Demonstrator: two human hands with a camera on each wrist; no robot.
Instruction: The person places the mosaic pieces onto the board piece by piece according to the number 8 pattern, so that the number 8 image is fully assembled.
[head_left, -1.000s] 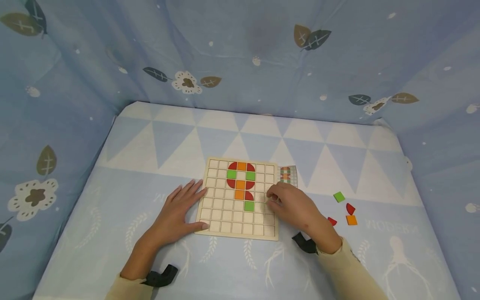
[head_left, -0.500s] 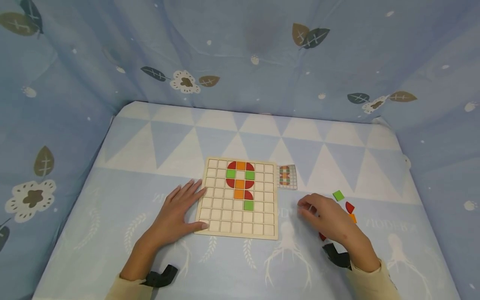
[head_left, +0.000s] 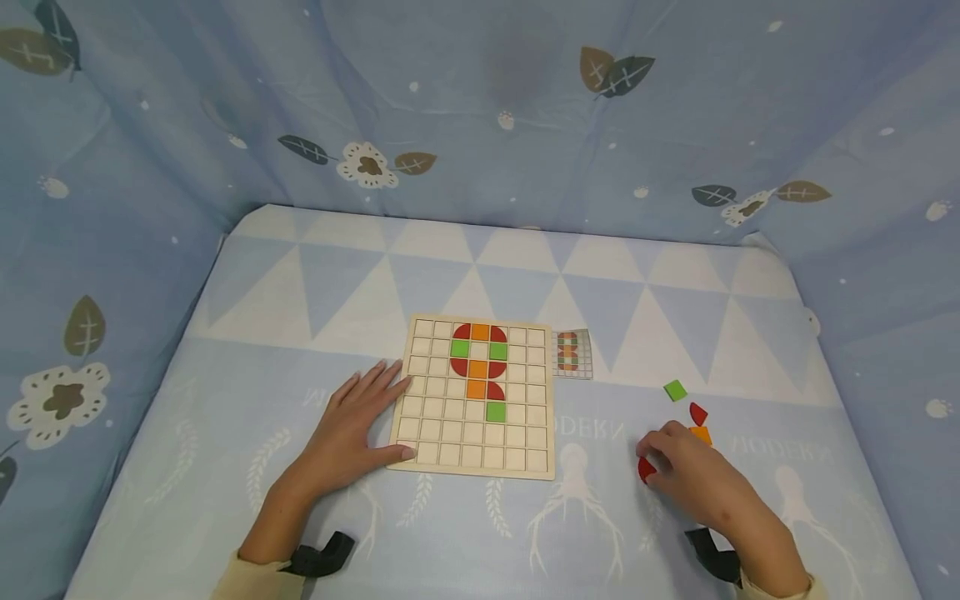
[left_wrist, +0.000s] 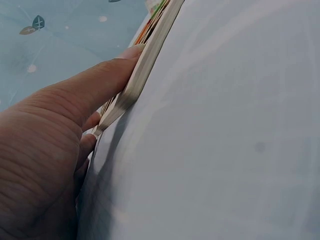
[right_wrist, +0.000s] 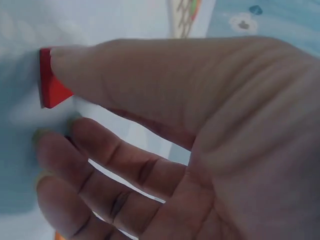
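Observation:
A square wooden grid board [head_left: 427,433] lies on the table with red, orange and green tiles set in its cells. My left hand [head_left: 351,433] rests at the board's left side, fingers spread and thumb on its front edge; the left wrist view shows the thumb [left_wrist: 107,80] lying over the rim. Right of the board, my right hand [head_left: 693,475] is down at a red quarter-circle tile [head_left: 646,470] and pinches it at the tabletop. In the right wrist view the thumb covers part of this red tile [right_wrist: 52,87]; the index fingertip's contact is unclear.
Beyond the right hand lie a green square tile [head_left: 676,390], another red quarter-circle tile [head_left: 698,413] and an orange square tile [head_left: 701,435], partly hidden by the hand. A small pattern card [head_left: 573,354] sits against the board's right edge. Patterned cloth walls [head_left: 480,108] surround the table.
My right hand has moved right, from the board's right edge to the red tile, and now has its thumb and finger at it. The left hand stays put.

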